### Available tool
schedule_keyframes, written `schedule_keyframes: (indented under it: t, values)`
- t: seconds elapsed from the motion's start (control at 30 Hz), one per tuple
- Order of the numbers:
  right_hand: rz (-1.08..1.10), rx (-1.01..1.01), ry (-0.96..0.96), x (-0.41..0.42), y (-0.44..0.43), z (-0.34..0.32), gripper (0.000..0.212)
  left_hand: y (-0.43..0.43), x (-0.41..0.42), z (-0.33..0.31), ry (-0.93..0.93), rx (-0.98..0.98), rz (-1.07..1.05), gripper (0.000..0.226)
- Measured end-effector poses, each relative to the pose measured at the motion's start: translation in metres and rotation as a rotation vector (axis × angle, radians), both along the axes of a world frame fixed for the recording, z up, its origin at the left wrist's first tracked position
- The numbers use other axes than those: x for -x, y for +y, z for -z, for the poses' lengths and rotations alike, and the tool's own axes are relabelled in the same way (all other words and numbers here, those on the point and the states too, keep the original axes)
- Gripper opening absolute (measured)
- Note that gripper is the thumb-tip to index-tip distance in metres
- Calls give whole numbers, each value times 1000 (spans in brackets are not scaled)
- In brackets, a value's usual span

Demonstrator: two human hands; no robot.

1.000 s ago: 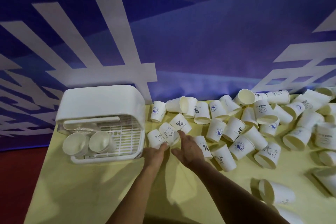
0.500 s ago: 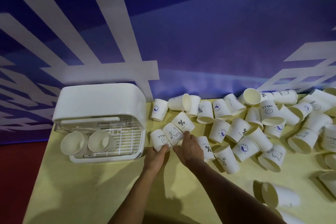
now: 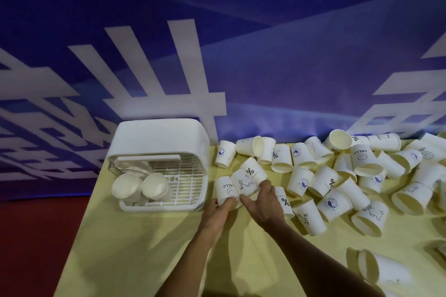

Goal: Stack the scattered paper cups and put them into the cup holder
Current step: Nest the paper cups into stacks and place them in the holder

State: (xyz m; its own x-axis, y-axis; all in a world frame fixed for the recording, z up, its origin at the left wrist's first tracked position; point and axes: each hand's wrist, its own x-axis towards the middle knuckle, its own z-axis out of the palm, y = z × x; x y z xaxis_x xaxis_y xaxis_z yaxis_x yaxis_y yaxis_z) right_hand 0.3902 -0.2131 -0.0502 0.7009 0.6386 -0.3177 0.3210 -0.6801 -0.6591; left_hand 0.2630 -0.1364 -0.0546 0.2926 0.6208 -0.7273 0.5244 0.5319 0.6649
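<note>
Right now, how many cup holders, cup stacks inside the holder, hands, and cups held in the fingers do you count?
Cup holder: 1
Cup stacks inside it: 2
Hands, left hand and right hand: 2
Cups held, HELLO cup and bear cup: 2
Total: 7

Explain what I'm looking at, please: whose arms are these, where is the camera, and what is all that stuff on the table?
No machine here: a person works with bare hands, and one camera worn on their head looks forward and down, so both arms reach in from the bottom. The left hand grips the rim of a white paper cup printed HELLO; the right hand holds the neighbouring white paper cup with a cartoon animal. Many more scattered white paper cups lie on the pale yellow table. At the left stands the white plastic cup holder, with two stacks of cups lying inside. Behind hangs a blue banner with white strokes.
</note>
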Motion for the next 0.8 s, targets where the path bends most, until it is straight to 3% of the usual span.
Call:
schedule_keyframes:
  t: [0.27, 0.47, 0.63, 0.8]
  values:
    - [24, -41, -30, 14, -20, -13, 56, 3, 26, -21, 2, -131, -10, 61]
    - [22, -39, -15, 30, -18, -18, 59, 28, 58, -43, 33, -420, -135, 45]
    - [-35, -49, 1, 44, -12, -17, 59, 53, 92, -58, 159, -628, -185, 69]
    - [-100, -48, -8, 51, -10, -16, 61, 73, 116, -62, 277, -767, -221, 75]
